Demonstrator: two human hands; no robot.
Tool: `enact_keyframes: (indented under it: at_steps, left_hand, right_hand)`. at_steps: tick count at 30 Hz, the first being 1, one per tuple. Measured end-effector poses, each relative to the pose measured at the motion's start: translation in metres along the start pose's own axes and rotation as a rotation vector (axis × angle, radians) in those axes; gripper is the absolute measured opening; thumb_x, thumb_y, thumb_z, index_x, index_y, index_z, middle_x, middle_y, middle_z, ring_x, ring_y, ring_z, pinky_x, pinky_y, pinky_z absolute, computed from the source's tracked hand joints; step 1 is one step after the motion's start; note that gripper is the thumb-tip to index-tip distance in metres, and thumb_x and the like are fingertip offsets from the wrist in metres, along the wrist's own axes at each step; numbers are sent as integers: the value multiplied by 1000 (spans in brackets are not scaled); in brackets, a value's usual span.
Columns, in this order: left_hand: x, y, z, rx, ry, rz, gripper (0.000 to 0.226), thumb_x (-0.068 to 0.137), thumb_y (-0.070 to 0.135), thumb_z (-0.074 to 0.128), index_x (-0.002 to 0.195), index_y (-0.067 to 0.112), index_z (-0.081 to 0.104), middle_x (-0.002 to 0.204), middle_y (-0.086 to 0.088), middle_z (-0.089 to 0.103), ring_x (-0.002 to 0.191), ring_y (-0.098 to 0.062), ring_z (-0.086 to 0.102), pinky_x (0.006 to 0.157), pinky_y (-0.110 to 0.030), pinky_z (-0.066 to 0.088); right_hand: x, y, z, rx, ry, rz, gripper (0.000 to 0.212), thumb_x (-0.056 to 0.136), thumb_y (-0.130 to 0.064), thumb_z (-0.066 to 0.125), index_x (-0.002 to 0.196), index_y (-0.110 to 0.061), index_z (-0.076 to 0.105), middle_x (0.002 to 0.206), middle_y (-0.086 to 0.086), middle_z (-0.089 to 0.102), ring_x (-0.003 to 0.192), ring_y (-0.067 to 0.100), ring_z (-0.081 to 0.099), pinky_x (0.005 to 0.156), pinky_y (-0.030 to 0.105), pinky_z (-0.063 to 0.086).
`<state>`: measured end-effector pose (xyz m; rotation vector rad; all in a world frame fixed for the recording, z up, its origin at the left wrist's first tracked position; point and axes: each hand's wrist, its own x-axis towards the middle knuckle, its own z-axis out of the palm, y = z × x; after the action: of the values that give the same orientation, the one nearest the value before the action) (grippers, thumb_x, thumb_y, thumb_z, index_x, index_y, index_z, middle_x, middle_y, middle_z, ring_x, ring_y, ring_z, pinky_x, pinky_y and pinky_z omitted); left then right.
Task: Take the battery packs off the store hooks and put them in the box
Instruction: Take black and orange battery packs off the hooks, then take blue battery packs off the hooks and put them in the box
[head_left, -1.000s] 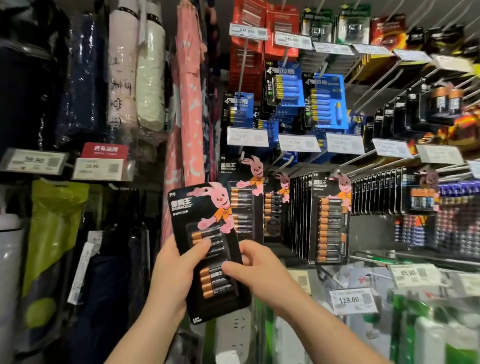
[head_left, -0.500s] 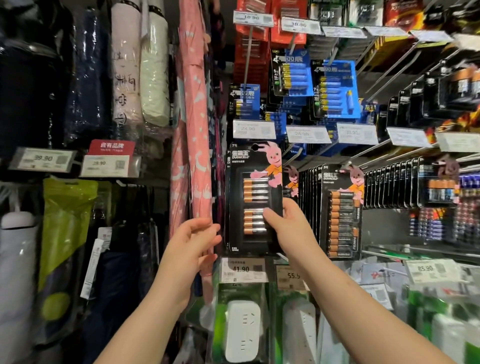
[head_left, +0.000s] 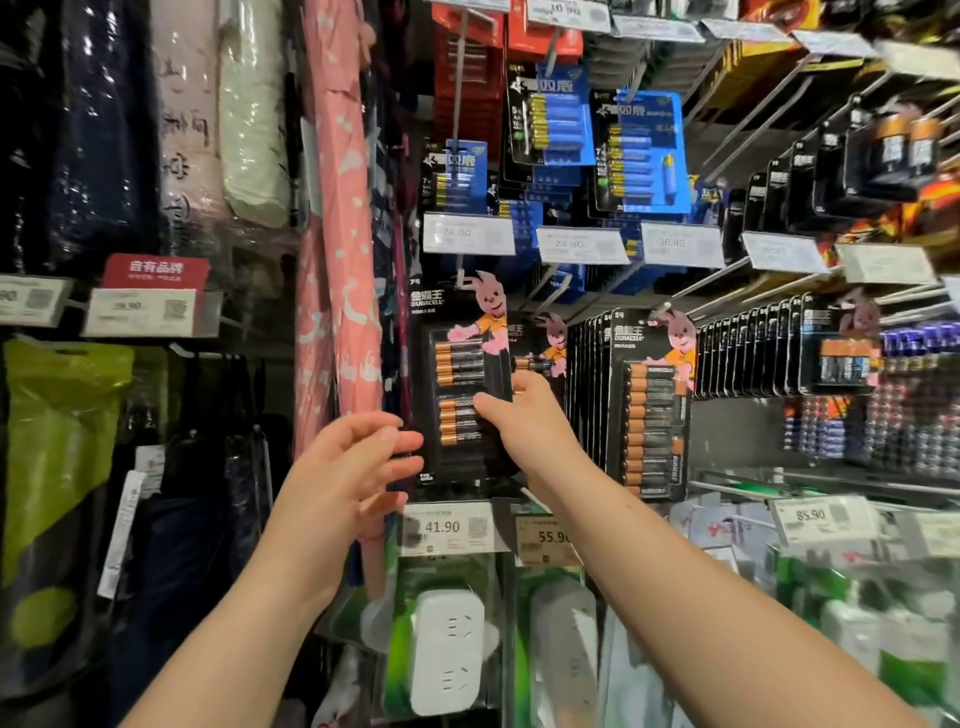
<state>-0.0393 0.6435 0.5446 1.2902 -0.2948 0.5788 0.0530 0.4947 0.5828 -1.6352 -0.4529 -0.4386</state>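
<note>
Head view: right hand (head_left: 524, 421) now pinches the hooked battery pack (head_left: 460, 384), left hand (head_left: 343, 478), earlier gripping one, hovers spread and empty; removal pending.

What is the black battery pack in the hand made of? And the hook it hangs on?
The battery pack that the right hand pinches looks like printed black card with a clear plastic bubble over the batteries; the bubble glints, so probably glossy plastic. The hook is mostly hidden and blurred; the bare neighbouring hooks look like thin, shiny metal rods.
</note>
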Motion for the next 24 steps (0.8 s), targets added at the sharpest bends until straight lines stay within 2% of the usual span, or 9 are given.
enact_keyframes:
  at_steps: [2,4,6,8,11,17,19,22,24]
  left_hand:
    - [-2,1,6,5,-32,1,10,96,15,54,98,17,63,79,2,75,71,-12,70,65,-30,47]
    - [-6,-1,13,11,-69,2,11,96,16,53,99,15,64,77,1,74,67,-12,69,64,-31,47]
    - [-10,-5,22,16,-103,0,12,96,17,53,100,14,63,75,1,73,65,-12,67,63,-31,47]
    - [-15,-13,34,23,-135,-20,12,96,17,52,100,14,63,73,2,72,64,-12,66,64,-32,47]
    - [-25,-32,59,39,-201,-62,10,96,16,52,97,15,62,72,3,71,63,-11,65,64,-32,46]
    - [-55,-90,130,6,-323,-183,12,96,15,52,87,20,59,67,5,70,59,-8,64,58,-24,45]
    - [-74,-114,163,-21,-364,-251,15,97,12,51,85,19,58,65,5,69,57,-7,63,54,-21,45]
    - [-106,-153,213,-55,-432,-361,16,97,9,50,86,17,57,64,5,69,54,-6,62,49,-15,44]
    - [-129,-184,246,-60,-461,-442,15,97,9,49,87,17,57,62,5,69,54,-5,61,48,-14,43]
  right_hand:
    - [-4,-1,-7,-17,3,-6,35,89,-23,61,122,-19,48,100,5,68,89,21,69,81,46,58]
    - [-10,-2,-19,-34,10,-12,37,92,-23,59,125,-17,44,98,6,65,84,14,66,78,37,56]
    - [-20,0,-33,-38,22,-29,42,92,-24,59,130,-18,41,101,-2,61,87,7,60,82,31,52]
    - [-35,6,-50,-20,59,-46,44,91,-24,60,131,-19,42,104,-9,57,92,6,58,89,33,51]
    - [-61,26,-80,0,125,-29,34,89,-18,62,120,-24,48,103,-7,58,94,9,59,91,37,52]
    - [-122,82,-154,112,199,128,26,89,-7,62,100,-29,55,97,-4,59,87,16,61,84,36,52]
    - [-146,104,-185,121,218,172,25,87,-8,64,98,-29,54,93,-3,60,83,15,62,76,30,52]
    - [-181,132,-235,108,243,259,22,91,-2,60,100,-21,53,74,-9,61,69,7,61,64,19,50]
    - [-204,150,-276,79,267,340,21,92,2,55,102,-16,51,64,-9,60,62,6,59,59,16,48]
